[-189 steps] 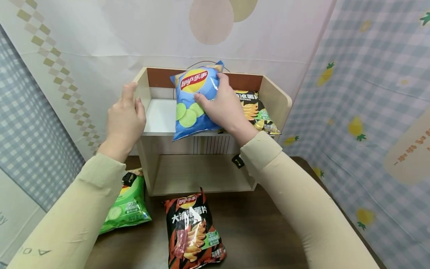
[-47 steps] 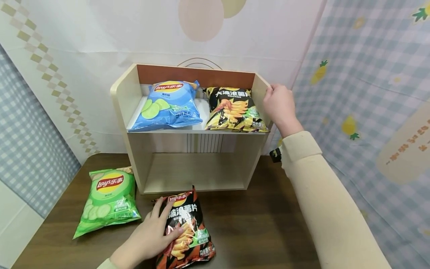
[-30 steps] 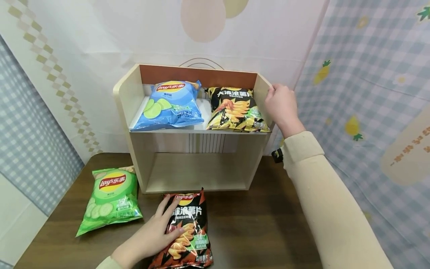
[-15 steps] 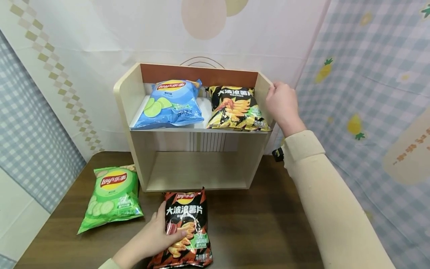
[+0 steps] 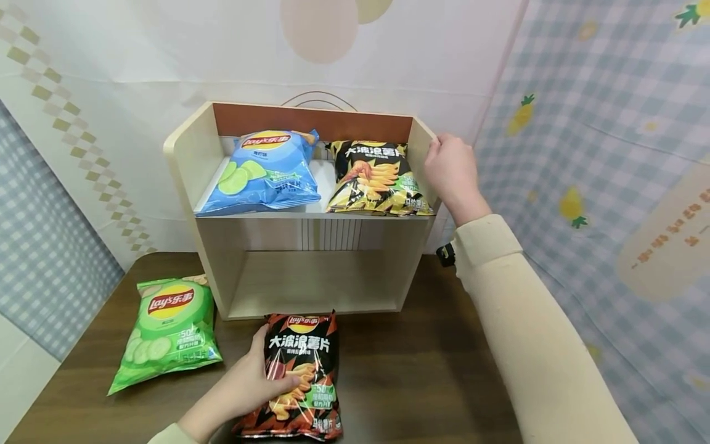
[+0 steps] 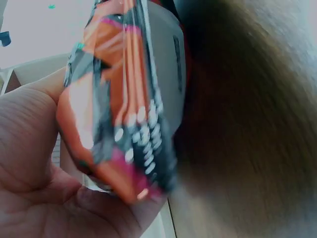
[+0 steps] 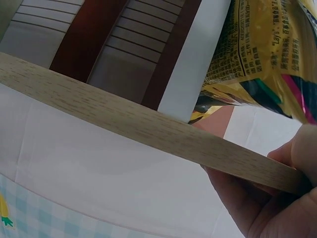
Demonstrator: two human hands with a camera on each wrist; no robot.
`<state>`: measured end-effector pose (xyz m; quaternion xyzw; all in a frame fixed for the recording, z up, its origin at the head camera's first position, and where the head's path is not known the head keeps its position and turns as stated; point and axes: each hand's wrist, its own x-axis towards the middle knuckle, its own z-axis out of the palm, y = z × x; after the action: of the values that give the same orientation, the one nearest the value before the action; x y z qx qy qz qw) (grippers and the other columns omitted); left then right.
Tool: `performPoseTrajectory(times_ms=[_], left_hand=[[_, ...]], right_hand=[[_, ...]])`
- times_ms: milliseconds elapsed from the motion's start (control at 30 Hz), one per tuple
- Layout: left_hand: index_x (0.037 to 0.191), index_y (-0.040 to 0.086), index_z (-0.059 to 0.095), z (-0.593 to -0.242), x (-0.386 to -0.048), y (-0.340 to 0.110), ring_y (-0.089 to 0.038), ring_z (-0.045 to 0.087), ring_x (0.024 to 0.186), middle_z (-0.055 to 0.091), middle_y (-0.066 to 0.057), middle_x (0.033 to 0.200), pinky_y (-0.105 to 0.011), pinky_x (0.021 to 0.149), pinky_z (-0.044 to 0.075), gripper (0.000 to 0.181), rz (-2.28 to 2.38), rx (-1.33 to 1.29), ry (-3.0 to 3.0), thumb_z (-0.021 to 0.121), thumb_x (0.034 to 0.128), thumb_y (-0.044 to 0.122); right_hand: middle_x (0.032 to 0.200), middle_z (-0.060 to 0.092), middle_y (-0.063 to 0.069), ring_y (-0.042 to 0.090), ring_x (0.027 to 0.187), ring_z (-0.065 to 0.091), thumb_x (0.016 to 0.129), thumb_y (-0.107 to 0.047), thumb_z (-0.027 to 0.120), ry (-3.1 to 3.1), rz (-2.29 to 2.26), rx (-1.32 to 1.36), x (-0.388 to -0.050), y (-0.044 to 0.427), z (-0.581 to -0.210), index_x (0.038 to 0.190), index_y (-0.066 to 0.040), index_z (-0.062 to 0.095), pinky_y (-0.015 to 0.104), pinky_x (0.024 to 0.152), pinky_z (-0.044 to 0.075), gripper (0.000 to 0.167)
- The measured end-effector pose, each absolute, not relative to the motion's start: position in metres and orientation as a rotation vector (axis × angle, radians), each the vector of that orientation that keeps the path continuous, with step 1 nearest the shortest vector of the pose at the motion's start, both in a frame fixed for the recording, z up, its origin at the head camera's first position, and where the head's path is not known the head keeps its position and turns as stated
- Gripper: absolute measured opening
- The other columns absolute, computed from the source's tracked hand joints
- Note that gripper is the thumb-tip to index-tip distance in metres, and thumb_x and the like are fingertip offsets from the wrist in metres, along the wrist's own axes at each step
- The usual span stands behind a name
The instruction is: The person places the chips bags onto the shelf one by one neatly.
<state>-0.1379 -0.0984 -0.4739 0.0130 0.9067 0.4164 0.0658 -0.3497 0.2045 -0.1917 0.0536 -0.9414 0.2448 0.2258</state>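
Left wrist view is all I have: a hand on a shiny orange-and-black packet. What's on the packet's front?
Observer: On the front of that red-and-black Lay's chip bag are a Lay's logo and a picture of chips.
Operator: And the right hand?
Observer: It grips the right side panel of the wooden shelf unit, near the top.
Operator: Anything on the unit's upper shelf?
Observer: Two bags, seen from the head view: a blue Lay's chip bag at left and a black-and-gold chip bag at right.
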Motion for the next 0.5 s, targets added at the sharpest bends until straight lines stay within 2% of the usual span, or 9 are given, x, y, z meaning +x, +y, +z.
performPoseTrajectory(times_ms=[233,500], left_hand=[[0.153,0.009,0.005,-0.4744,-0.1354,-0.1011,-0.043,0.061,0.102,0.048,-0.042,0.125,-0.058,0.085,0.047,0.122,1.347,0.049,2.661,0.080,0.0695,0.057],[0.155,0.018,0.005,-0.4792,-0.1336,-0.1010,-0.045,0.052,0.116,0.038,-0.036,0.140,-0.059,0.092,0.042,0.113,1.439,0.106,2.611,0.078,0.0755,0.052]], right_hand=[[0.117,0.063,0.024,0.040,0.104,0.061,0.104,-0.024,0.030,-2.594,0.662,0.151,-0.3492,0.2029,-0.1923,0.125,0.003,0.058,0.049,0.088,0.048,0.044],[0.117,0.063,0.023,0.040,0.103,0.061,0.104,-0.024,0.030,-2.588,0.657,0.139,-0.3492,0.2030,-0.1925,0.126,0.003,0.058,0.049,0.088,0.048,0.044]])
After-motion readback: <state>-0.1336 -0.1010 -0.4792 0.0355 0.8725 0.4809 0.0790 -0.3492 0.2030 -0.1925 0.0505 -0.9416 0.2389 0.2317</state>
